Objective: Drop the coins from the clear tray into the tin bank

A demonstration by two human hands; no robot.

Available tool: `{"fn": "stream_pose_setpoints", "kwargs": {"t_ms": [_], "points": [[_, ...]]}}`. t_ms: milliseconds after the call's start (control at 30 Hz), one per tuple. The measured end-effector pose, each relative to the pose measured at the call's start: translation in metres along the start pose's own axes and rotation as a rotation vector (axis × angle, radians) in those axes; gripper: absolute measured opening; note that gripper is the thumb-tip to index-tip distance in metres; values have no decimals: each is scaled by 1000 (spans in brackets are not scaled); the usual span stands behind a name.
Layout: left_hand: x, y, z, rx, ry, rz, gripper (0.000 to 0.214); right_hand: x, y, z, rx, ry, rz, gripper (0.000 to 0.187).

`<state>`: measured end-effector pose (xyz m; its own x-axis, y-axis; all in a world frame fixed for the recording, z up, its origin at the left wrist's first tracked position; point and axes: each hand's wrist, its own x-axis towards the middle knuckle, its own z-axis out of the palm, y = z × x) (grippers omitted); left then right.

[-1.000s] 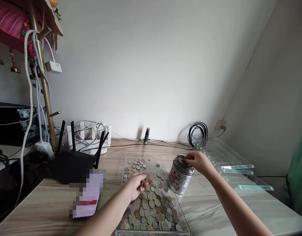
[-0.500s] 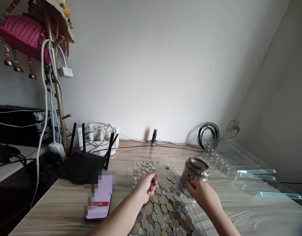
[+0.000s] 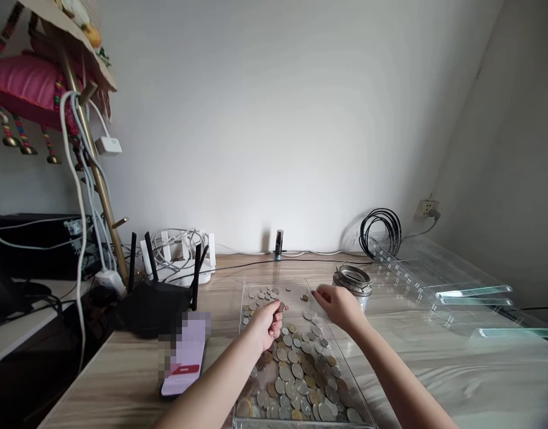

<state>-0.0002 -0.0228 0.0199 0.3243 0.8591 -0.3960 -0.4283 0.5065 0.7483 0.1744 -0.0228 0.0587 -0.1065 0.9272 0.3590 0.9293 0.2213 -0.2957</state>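
Observation:
A clear plastic tray (image 3: 249,285) lies on the wooden desk and holds several silver and brass coins (image 3: 296,375). My left hand (image 3: 267,322) hovers over the tray's middle, fingers curled in a pinch on a coin. My right hand (image 3: 339,307) is above the tray's right side, fingers bent and pointing left toward loose coins; what it holds, if anything, I cannot make out. A metal tin (image 3: 352,283) with an open top stands upright just beyond my right hand.
A phone (image 3: 184,360) lies left of the tray. A black router (image 3: 160,298) and a white router with cables (image 3: 178,253) sit at the back left. Clear acrylic strips (image 3: 439,286), a coiled black cable (image 3: 379,229) and a small dark bottle (image 3: 279,244) are behind.
My right hand left the tin's side and moved left over the tray. The tin now stands upright behind it. My left hand stays over the coins, pinched.

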Motion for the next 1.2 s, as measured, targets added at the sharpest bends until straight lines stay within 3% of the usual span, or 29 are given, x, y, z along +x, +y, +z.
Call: {"fn": "stream_pose_setpoints", "kwargs": {"t_ms": [133, 233, 300, 433, 600, 667, 733, 833, 900, 967, 1033, 1100, 1200], "points": [[23, 7, 13, 56, 5, 44, 22, 29, -34, 7, 348, -58, -234, 32], [34, 7, 17, 76, 30, 86, 18, 34, -38, 24, 466, -160, -300, 24], [37, 5, 17, 66, 21, 67, 16, 30, -33, 34, 457, -138, -309, 16], [36, 1, 17, 34, -44, 23, 18, 18, -24, 39, 376, 8, -252, 18], [34, 2, 16, 2, -76, 54, 18, 20, -21, 36, 213, -45, -159, 15], [35, 3, 15, 3, -64, 59, 16, 21, -19, 29, 142, 40, -190, 17], [35, 3, 14, 4, -51, 52, 17, 20, -13, 15, 70, 213, -198, 20], [36, 4, 12, -4, -26, 26, 20, 19, 11, -11, -31, 514, -55, 27], [35, 4, 12, 6, 7, 16, 19, 20, 32, -26, -86, 628, 111, 27], [32, 4, 13, 46, 37, 1, 18, 23, 52, -33, -100, 598, 275, 24], [30, 4, 13, 102, 41, -10, 17, 26, 67, -35, -74, 481, 378, 21], [29, 2, 14, 157, 5, -11, 17, 28, 76, -33, -51, 392, 411, 22], [30, 0, 12, 197, -47, 13, 13, 28, 76, -30, -66, 377, 391, 24]]}}
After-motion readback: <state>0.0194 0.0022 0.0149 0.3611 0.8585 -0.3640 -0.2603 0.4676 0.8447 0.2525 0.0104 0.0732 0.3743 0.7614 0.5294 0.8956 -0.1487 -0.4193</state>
